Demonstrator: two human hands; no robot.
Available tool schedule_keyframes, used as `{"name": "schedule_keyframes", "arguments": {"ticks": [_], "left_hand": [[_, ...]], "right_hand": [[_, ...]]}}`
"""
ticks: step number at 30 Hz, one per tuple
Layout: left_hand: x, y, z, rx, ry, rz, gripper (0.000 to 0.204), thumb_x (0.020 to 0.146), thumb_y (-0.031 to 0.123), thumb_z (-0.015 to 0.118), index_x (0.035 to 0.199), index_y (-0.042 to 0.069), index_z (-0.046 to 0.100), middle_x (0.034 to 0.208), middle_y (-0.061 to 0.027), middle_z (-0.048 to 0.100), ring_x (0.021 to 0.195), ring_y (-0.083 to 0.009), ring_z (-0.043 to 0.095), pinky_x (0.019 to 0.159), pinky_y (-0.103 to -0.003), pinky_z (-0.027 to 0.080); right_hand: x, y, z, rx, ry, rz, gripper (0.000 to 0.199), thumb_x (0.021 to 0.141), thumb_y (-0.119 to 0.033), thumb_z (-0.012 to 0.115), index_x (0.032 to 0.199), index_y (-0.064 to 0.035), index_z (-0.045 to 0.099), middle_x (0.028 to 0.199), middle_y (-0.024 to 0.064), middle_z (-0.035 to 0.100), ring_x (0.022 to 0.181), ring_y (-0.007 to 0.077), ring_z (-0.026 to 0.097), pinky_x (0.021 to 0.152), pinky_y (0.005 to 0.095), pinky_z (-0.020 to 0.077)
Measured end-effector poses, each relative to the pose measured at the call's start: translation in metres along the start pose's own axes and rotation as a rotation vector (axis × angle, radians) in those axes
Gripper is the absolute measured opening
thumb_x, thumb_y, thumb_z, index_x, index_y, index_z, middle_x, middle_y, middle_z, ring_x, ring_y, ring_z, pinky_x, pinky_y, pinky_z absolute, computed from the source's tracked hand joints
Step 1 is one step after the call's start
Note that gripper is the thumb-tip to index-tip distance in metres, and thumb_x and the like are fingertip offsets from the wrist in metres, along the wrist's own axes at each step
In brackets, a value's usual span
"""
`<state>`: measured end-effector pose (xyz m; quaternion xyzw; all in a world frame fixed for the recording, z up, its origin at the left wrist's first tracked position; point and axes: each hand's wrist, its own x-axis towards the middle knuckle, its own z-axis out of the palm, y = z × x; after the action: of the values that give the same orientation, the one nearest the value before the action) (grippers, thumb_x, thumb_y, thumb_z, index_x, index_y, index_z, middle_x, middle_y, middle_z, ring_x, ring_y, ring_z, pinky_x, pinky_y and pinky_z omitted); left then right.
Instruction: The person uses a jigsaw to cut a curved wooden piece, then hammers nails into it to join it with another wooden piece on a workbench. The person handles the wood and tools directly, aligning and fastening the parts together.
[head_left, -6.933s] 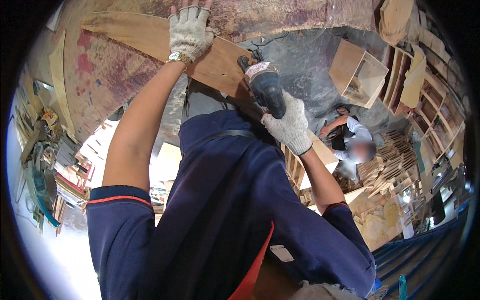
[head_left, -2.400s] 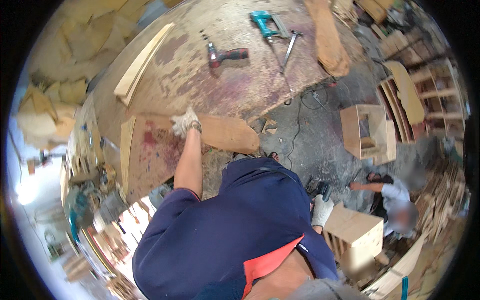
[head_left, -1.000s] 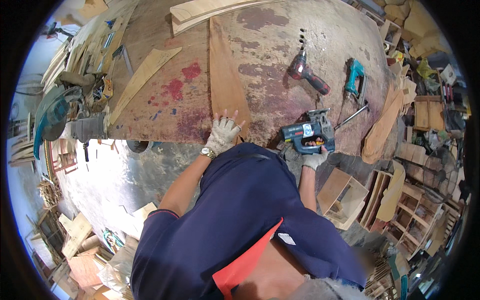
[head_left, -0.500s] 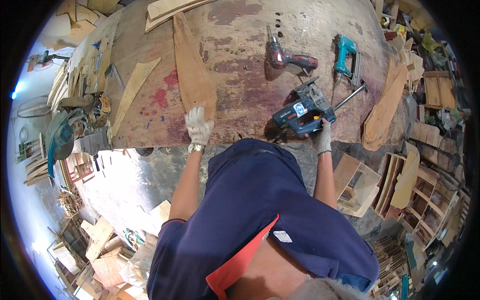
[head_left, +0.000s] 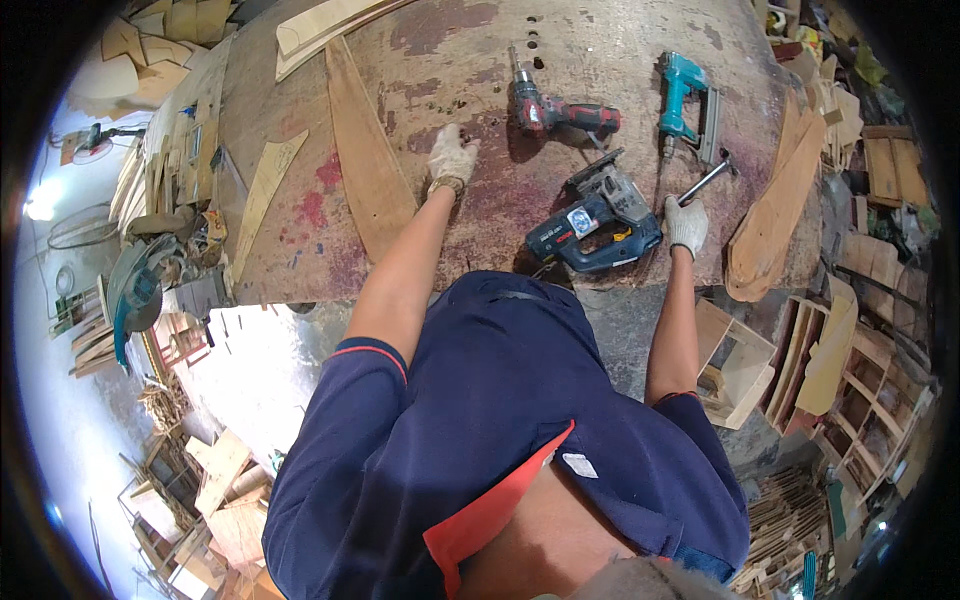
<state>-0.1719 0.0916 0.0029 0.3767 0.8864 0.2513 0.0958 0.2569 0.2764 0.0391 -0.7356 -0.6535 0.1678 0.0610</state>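
Observation:
My left hand (head_left: 453, 160), in a white knitted glove, is over the workbench between a long wooden board (head_left: 368, 165) and a red and black cordless drill (head_left: 560, 114). Its fingers are partly spread and hold nothing. My right hand (head_left: 687, 224), gloved too, has its fingers closed round the lower end of a slim metal-shafted hammer (head_left: 707, 180), whose small dark head points away from me. Just left of that hand a dark blue jigsaw (head_left: 597, 228) lies on its side near the bench's front edge. A teal nail gun (head_left: 684, 98) lies beyond the hammer.
On the worn workbench (head_left: 440, 70) lie a thin pointed wood piece (head_left: 268, 190) at left, pale boards (head_left: 320, 28) at the far side and shaped boards (head_left: 775, 205) at right. A teal saw (head_left: 138, 290) stands off the left end. A wooden box frame (head_left: 735, 365) stands below at right.
My left hand has left the long board and reached forward and right, toward the drill. My right hand has moved from the jigsaw's handle onto the hammer's shaft.

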Motion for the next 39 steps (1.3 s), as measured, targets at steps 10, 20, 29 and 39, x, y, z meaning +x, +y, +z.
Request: {"name": "schedule_keyframes", "arguments": {"ticks": [10,20,29,39], "left_hand": [[-0.004,-0.004,0.000,0.158,-0.074,0.115,0.024,0.090,0.024,0.064,0.110,0.009,0.062,0.110,-0.0204,0.067,0.101,-0.0412,0.066,0.086,-0.052,0.054],[-0.018,-0.027,-0.042,-0.299,-0.228,0.068,0.024,0.085,0.028,0.071,0.098,0.009,0.073,0.098,-0.0180,0.074,0.100,-0.0376,0.069,0.090,-0.048,0.054],[-0.099,-0.173,-0.167,-0.356,0.117,-0.058,0.016,0.088,0.019,0.073,0.095,0.007,0.080,0.083,-0.0135,0.074,0.078,-0.0281,0.071,0.075,-0.040,0.054],[-0.164,-0.215,-0.187,-0.520,0.019,-0.430,0.014,0.089,0.016,0.077,0.093,0.003,0.079,0.074,-0.0088,0.072,0.060,-0.0145,0.057,0.060,-0.034,0.047]], "right_hand": [[0.032,0.064,-0.017,0.247,0.082,0.094,0.045,0.096,-0.040,0.058,0.078,-0.0007,0.069,0.061,0.0140,0.064,0.055,0.0292,0.063,0.055,0.0457,0.0471],[-0.220,-0.066,-0.019,0.839,0.122,-0.112,0.037,0.106,-0.035,0.060,0.087,-0.0037,0.061,0.065,-0.0004,0.052,0.056,0.0078,0.042,0.051,0.0295,0.0369],[-0.309,-0.173,0.097,0.295,-0.428,-0.303,0.050,0.107,-0.042,0.050,0.091,0.0025,0.065,0.070,0.0227,0.062,0.064,0.0339,0.061,0.063,0.0474,0.0441],[-0.287,-0.169,0.116,0.637,-0.624,-0.137,0.056,0.106,-0.057,0.050,0.076,-0.0098,0.053,0.058,0.0026,0.045,0.048,0.0170,0.046,0.047,0.0367,0.0344]]}}
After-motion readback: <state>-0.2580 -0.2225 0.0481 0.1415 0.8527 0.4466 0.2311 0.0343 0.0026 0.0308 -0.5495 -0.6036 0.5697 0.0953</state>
